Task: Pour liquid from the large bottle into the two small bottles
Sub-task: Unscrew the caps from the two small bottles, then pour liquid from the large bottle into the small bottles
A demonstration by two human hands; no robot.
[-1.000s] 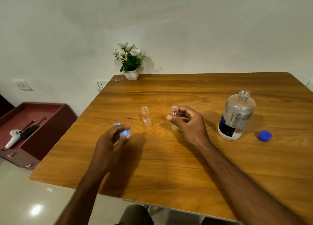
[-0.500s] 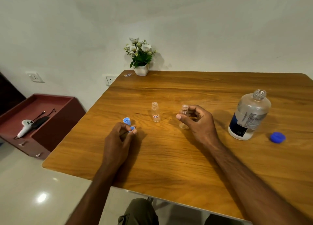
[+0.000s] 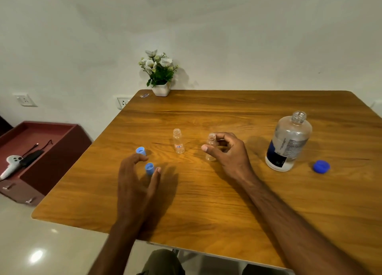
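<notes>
Looking down at the wooden table (image 3: 227, 202), we see the large bottle (image 3: 289, 142) standing upright and uncapped off to the right, its long axis vertical with a slight apparent lean, its open mouth pointing up, its dark blue cap (image 3: 321, 166) lying just beside it on the far right. It sits well to the right of both hands, and our right hand (image 3: 228, 152) is clearly the nearer one, so we judge that hand should make the reach for the pour. For now that hand is curled loosely around one small bottle (image 3: 211, 147), thumb on one side and fingers behind the neck; whether it grips or only steadies, we cannot tell. The other small bottle (image 3: 178, 141) stands free a little to the left, upright, mouth open. Our left hand (image 3: 137, 181) hovers with fingers spread and holds nothing; one light blue cap (image 3: 149, 168) stands between its thumb and fingers, and a second light blue cap (image 3: 141, 151) rests just beyond the fingertips. Both small bottles look empty, so no pouring appears done yet.
</notes>
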